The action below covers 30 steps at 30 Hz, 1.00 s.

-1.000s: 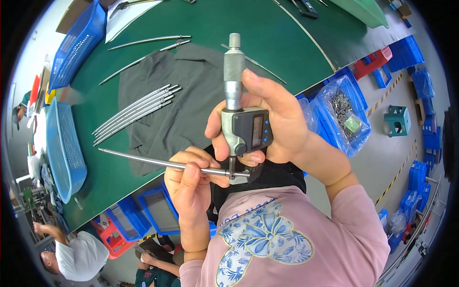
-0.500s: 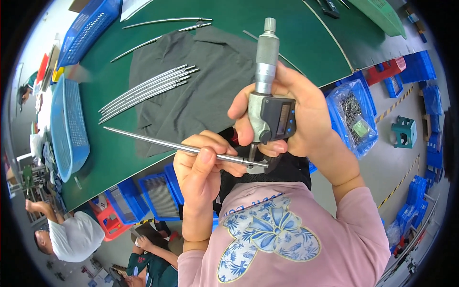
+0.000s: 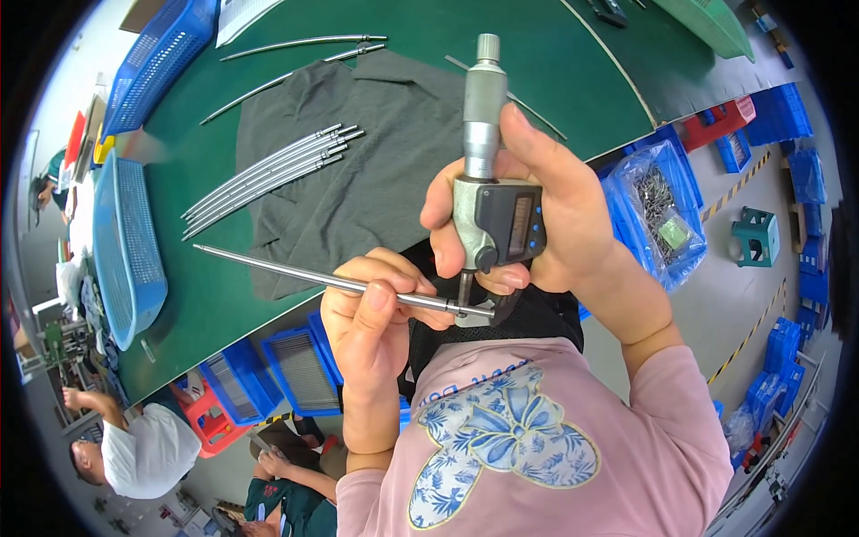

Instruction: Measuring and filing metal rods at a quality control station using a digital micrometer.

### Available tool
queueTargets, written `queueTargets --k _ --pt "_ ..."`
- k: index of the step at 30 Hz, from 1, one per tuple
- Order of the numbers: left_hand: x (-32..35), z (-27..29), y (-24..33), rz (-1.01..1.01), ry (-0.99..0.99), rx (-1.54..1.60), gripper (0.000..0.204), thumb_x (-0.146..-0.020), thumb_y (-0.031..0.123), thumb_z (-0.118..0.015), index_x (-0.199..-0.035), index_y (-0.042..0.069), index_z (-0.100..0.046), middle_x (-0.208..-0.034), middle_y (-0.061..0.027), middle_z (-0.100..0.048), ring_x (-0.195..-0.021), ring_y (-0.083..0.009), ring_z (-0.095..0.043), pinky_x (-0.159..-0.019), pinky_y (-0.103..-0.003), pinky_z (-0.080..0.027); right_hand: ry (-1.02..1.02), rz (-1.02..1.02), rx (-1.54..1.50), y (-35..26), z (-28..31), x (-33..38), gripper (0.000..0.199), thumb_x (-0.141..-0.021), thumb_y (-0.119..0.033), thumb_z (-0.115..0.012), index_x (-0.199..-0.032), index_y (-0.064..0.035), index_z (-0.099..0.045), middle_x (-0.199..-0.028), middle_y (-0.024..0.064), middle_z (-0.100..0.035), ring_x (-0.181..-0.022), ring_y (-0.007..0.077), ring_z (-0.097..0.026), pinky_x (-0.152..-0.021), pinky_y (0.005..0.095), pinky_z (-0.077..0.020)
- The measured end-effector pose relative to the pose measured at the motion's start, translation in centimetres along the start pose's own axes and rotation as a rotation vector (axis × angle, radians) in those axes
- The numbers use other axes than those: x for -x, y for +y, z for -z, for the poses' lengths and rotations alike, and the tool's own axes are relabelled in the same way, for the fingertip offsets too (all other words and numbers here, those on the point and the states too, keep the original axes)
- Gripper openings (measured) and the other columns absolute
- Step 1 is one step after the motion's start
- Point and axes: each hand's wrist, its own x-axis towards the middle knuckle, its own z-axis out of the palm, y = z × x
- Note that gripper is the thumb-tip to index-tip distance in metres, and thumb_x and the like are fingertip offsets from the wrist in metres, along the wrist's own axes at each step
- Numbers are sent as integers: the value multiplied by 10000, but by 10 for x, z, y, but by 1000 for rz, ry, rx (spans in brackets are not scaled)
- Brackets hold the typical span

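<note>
Look, held rod [image 3: 309,274] all bare metal, smooth, glossy; micrometer [image 3: 476,183] mixed finishes: thimble [image 3: 484,89] dull satin metal, sleeve [image 3: 480,139] brighter, frame [image 3: 467,215] speckled grey, rough-looking, display housing [image 3: 494,219] dark, plastic-looking; fanned rods [image 3: 259,181] polished, catching light; cloth [image 3: 385,116] beneath matt, creased; tabletop [image 3: 192,309] smooth green, faint sheen; light-blue basket [image 3: 132,251] perforated plastic; over there, clear bag [image 3: 691,242], shiny crinkled film; and shirt [image 3: 626,430], soft matt pink fabric
</note>
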Motion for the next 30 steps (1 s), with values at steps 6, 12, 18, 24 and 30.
queueTargets --k 6,12,18,24,30 --pt "1 1 1 -4 -1 -16 219 -836 147 -489 -822 -72 -492 -786 -187 -494 -651 -239 -565 -581 -348 -535 -16 -32 -76 -1 0 1 666 -864 -478 -207 -879 106 -528 -681 212 -580 -337 150 -439 -319 215 -370" --pt "-1 -1 1 -85 -54 -13 204 -823 150 -515 -797 -52 -506 -772 -166 -492 -674 -246 -568 -639 -402 -526 1 54 51 -3 2 3 628 -854 -459 -249 -871 94 -546 -675 187 -590 -363 138 -453 -341 204 -371" --pt "-1 -3 2 -180 -60 -79 181 -819 136 -516 -796 -43 -518 -780 -158 -500 -692 -263 -577 -653 -426 -524 97 128 367 -12 -3 12 557 -829 -450 -333 -884 51 -570 -672 129 -601 -387 99 -441 -375 186 -347" --pt "-1 3 3 -171 -108 -49 150 -816 111 -511 -817 -38 -525 -818 -166 -513 -749 -290 -590 -698 -415 -511 316 284 729 -65 17 5 289 -777 -279 -538 -879 -13 -590 -726 42 -552 -442 78 -463 -404 193 -359" --pt "-2 3 1 -198 -112 -61 150 -818 107 -507 -833 -41 -524 -831 -172 -517 -767 -300 -592 -717 -409 -505 658 181 1103 -124 77 -37 372 -775 -361 -578 -837 1 -523 -612 20 -518 -381 48 -482 -326 149 -388"
